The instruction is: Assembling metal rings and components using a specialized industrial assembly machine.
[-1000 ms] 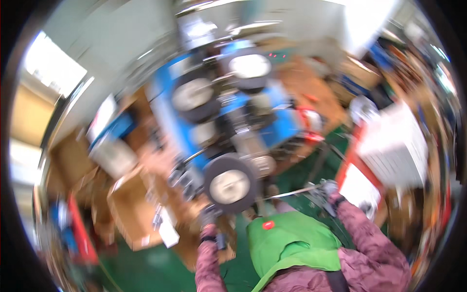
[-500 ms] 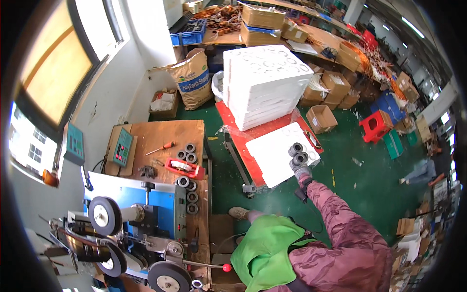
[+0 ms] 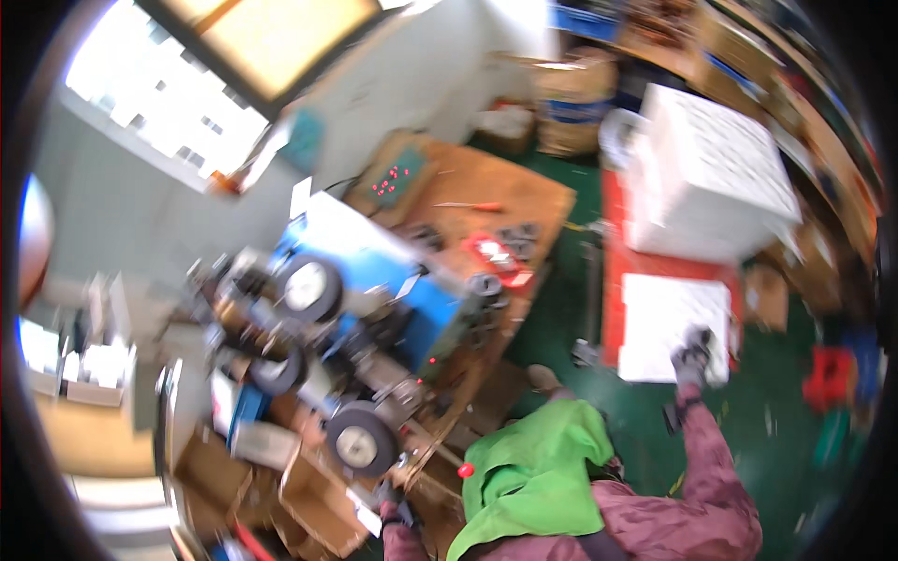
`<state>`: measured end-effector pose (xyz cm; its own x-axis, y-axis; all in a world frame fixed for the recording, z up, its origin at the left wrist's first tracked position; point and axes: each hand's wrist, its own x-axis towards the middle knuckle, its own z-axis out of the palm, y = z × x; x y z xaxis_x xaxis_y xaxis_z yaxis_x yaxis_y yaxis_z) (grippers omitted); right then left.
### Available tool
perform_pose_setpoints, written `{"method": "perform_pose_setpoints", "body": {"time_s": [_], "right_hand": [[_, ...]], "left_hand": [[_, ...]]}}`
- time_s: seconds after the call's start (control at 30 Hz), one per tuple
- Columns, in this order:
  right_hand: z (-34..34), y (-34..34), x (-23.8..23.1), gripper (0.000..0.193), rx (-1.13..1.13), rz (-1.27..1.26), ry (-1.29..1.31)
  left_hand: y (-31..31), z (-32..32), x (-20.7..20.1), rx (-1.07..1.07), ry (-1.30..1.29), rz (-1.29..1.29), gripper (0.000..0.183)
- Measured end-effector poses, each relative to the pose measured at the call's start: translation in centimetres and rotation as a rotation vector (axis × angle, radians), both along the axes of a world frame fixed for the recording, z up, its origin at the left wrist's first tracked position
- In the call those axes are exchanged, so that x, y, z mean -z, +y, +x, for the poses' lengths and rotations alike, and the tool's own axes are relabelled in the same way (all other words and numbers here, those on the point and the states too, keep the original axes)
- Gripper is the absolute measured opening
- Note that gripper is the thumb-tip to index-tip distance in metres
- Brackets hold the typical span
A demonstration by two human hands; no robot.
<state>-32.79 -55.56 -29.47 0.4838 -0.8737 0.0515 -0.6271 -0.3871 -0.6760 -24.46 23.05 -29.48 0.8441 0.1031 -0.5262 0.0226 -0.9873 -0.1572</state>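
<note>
My right hand (image 3: 689,371), in a grey glove, is at the near right part of a white foam board (image 3: 655,323). Its fingers appear closed around dark grey rings (image 3: 695,342), though motion blurs them. At the lower middle, my gloved left hand (image 3: 391,496) is beside the machine (image 3: 383,374), close to its near wheel (image 3: 362,439) and the red-knobbed lever (image 3: 466,470). Blur hides the left fingers and anything between them. More dark rings (image 3: 482,285) sit along the wooden table's edge.
The board lies on a red platform (image 3: 615,318) with a tall stack of white foam trays (image 3: 720,178) behind it. On the wooden table (image 3: 552,196) are a screwdriver (image 3: 482,206) and a red tape dispenser (image 3: 496,259). Open cardboard boxes (image 3: 323,500) stand below the machine.
The view has swung left, so the bench and foam stack appear farther right and turned. My left hand has come into view beside the machine. My right hand stays at the rings over the board.
</note>
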Motion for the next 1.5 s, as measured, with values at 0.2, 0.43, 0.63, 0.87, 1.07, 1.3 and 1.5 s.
{"method": "perform_pose_setpoints", "body": {"time_s": [0.2,0.43,0.63,0.87,1.07,1.3,1.5], "right_hand": [[15.1,12.5,-11.3,0.046,-0.685,0.385,-0.104],[31.3,34.6,-25.6,0.065,-1.646,-0.076,-0.262],[36.5,42.0,-23.0,0.058,-1.852,-0.511,-0.195],[39.9,45.6,-27.6,0.063,-1.649,-0.625,-0.636],[41.3,47.1,-27.6,0.069,-1.591,-0.630,-0.519],[42.6,46.9,-27.6,0.075,-1.603,-0.708,-0.292],[43.9,46.5,-28.5,0.076,-1.706,-0.851,-0.248]], "left_hand": [[-8.3,-1.5,-2.3,-1.423,-0.410,-1.090,0.022],[-10.6,-8.4,-4.1,-1.547,-0.427,-1.186,0.026],[-11.7,-16.1,-4.7,-1.844,-0.720,-1.353,0.029],[-12.7,-11.4,-18.0,-1.543,-1.022,-1.458,0.030],[-15.4,2.2,-30.4,-1.041,-0.971,-1.713,0.029],[-20.3,15.6,-33.1,-0.917,-0.666,-2.021,0.027],[-20.2,23.4,-26.6,-1.251,-0.254,-2.450,0.024]]}}
